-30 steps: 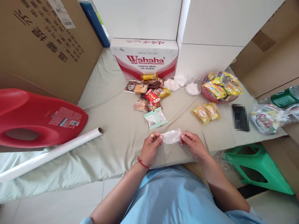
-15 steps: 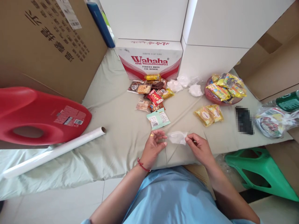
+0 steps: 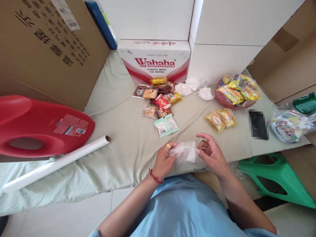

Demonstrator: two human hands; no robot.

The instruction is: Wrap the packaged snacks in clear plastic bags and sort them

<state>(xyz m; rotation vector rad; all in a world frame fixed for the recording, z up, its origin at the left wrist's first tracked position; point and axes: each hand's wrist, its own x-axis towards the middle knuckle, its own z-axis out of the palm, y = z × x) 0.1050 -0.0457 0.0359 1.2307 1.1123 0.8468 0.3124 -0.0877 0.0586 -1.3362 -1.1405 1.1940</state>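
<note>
At 5 o'clock from the mint packet (image 3: pixel 166 125), there's a crumpled plastic bag (image 3: pixel 187 152), pinched by the left hand's (image 3: pixel 165 160) fingers at their 3 o'clock; right hand's (image 3: pixel 213 156) fingers are spread, bag at their 9, can't tell if thumb's touching.

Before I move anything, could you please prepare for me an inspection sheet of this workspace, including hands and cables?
Surface: pale cloth, wrinkled.
Job's things: thin plastic bag, crumpled, between the hands.
Clutter: snack pile; two yellow packets; bowl heaped with packets; blurred dark item; red jug; white roll.
Hands: left hand grips the bag; right hand has its fingers parted at the bag's edge, contact unclear.
Cables: nothing seen.
Surroundings: Wahaha box, white cabinet, brown carton, green stool.
</note>
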